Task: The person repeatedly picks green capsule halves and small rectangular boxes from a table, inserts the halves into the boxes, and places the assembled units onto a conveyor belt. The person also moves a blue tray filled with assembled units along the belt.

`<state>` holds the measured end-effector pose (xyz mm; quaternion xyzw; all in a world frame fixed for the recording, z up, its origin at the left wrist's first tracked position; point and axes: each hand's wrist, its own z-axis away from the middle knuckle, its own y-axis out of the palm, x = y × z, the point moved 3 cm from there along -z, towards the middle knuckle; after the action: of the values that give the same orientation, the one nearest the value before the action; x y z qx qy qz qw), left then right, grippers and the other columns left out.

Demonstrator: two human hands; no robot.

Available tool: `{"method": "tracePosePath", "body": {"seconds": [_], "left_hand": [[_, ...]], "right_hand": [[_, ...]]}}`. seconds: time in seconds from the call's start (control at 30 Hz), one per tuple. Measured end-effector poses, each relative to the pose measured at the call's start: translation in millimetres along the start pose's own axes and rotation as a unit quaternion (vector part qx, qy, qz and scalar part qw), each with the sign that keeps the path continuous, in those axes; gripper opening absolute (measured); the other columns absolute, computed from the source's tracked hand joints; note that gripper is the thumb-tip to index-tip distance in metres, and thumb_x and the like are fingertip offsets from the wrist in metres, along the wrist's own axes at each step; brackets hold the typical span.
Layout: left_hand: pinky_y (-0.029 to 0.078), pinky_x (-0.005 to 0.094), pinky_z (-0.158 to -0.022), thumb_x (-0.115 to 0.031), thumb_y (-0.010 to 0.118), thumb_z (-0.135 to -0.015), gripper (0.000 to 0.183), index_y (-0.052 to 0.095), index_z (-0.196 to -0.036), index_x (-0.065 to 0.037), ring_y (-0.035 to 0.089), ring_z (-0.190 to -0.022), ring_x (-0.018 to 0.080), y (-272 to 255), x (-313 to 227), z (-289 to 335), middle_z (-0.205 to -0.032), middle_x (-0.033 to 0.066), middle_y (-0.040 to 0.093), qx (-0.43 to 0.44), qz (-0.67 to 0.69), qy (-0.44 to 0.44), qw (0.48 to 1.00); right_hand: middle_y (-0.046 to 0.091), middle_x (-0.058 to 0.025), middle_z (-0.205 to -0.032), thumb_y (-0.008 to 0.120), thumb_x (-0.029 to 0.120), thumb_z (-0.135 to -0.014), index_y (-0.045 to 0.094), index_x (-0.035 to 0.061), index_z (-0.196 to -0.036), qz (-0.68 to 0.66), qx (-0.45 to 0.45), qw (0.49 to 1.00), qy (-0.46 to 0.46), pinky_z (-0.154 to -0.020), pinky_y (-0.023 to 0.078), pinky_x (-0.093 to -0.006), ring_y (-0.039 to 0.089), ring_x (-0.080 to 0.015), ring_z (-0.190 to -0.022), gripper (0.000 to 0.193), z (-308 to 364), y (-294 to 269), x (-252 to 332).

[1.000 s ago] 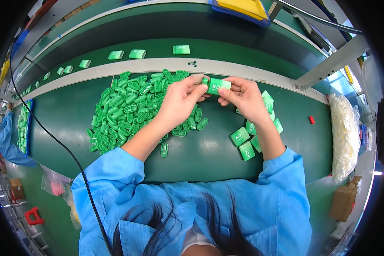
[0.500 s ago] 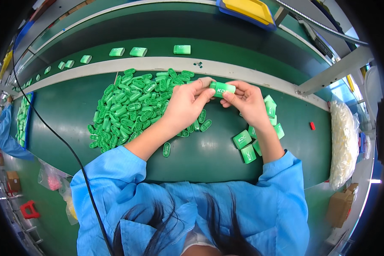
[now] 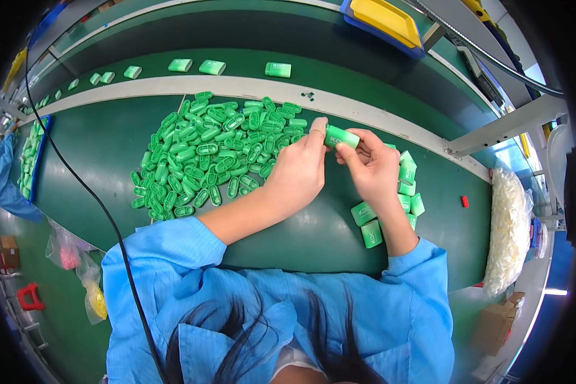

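Note:
My right hand [image 3: 374, 169] grips a small green and pale-green plastic case [image 3: 343, 136] between thumb and fingers, above the far right part of the table. Against the left end of that case my left hand [image 3: 299, 168] is closed, its fingers pressed together at the end; whether something small is tucked in them is hidden. To the left spreads a big pile of oval green caps [image 3: 205, 150], partly behind my left hand. Beside my right wrist lie several similar green cases [image 3: 371, 234], some covered by the forearm.
Beyond a pale rail [image 3: 237, 84], several green cases [image 3: 278, 70] sit in a spaced line. A bag of whitish parts [image 3: 509, 230] stands at the right table end, near a small red piece [image 3: 465, 201]. A black cable [image 3: 89, 192] hangs at left. Stacked trays [image 3: 387, 22] stand at the back.
My left hand has turned, its fingers now raised at the case's left end. The case has shifted slightly right and tilted, its right end lower. A few caps near my left forearm are no longer visible.

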<state>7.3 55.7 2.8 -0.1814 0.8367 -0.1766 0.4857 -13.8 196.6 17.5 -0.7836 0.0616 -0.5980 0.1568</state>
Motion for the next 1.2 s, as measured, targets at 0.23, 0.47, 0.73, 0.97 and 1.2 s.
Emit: {"method": "tracePosePath", "body": {"seconds": [0.23, 0.47, 0.73, 0.97, 1.2], "left_hand": [[0.047, 0.0459, -0.073, -0.002, 0.055, -0.082, 0.046, 0.04, -0.125, 0.002, 0.058, -0.086, 0.0397, -13, 17, -23, -0.094, 0.0229, 0.06, 0.046, -0.041, -0.003, 0.998], [0.044, 0.0359, -0.087, 0.0, 0.058, -0.074, 0.027, 0.064, -0.1, -0.005, 0.051, -0.107, 0.0299, -23, -4, 0, -0.11, 0.0119, 0.057, 0.286, -0.095, 0.149, 0.942], [0.047, 0.0364, -0.083, -0.006, 0.059, -0.074, 0.02, 0.064, -0.094, -0.005, 0.056, -0.1, 0.0264, -9, 5, 24, -0.108, 0.0098, 0.059, 0.265, -0.153, 0.26, 0.916], [0.048, 0.0337, -0.061, -0.01, 0.066, -0.075, 0.026, 0.06, -0.1, -0.008, 0.058, -0.07, 0.0237, 16, -6, -10, -0.084, 0.0074, 0.054, 0.185, -0.119, 0.16, 0.962], [0.049, 0.0221, -0.059, -0.007, 0.062, -0.083, 0.023, 0.062, -0.105, 0.0, 0.059, -0.067, 0.0092, 3, 13, -32, -0.079, 0.0028, 0.056, 0.138, 0.193, -0.153, 0.959]], "right_hand": [[0.063, -0.0046, -0.071, 0.063, 0.014, -0.082, 0.061, -0.0022, -0.096, 0.024, 0.05, 0.998, 0.025, -0.06, 0.048, -0.0239, 0.06, -0.0097, -0.063, 0.021, -35, -2, -23], [0.056, -0.0005, -0.072, 0.068, 0.031, -0.078, 0.066, 0.0007, -0.094, 0.242, 0.021, 0.953, 0.183, -0.057, 0.04, -0.0246, 0.05, -0.0094, -0.064, 0.034, -140, -51, -88], [0.064, -0.0065, -0.085, 0.062, 0.013, -0.075, 0.064, 0.0015, -0.101, 0.314, 0.049, 0.948, 0.02, -0.07, 0.047, -0.0282, 0.056, -0.0146, -0.071, 0.029, -94, -88, -60], [0.057, -0.0167, -0.103, 0.057, 0.001, -0.068, 0.057, 0.0021, -0.112, 0.457, 0.177, 0.871, -0.037, -0.091, 0.043, -0.0396, 0.052, -0.0336, -0.105, 0.044, -14, -87, -20], [0.057, -0.0121, -0.084, 0.065, 0.011, -0.068, 0.062, 0.0021, -0.091, 0.26, 0.07, 0.951, -0.153, -0.07, 0.048, -0.0366, 0.06, -0.0264, -0.076, 0.025, -20, -54, 7]]}}
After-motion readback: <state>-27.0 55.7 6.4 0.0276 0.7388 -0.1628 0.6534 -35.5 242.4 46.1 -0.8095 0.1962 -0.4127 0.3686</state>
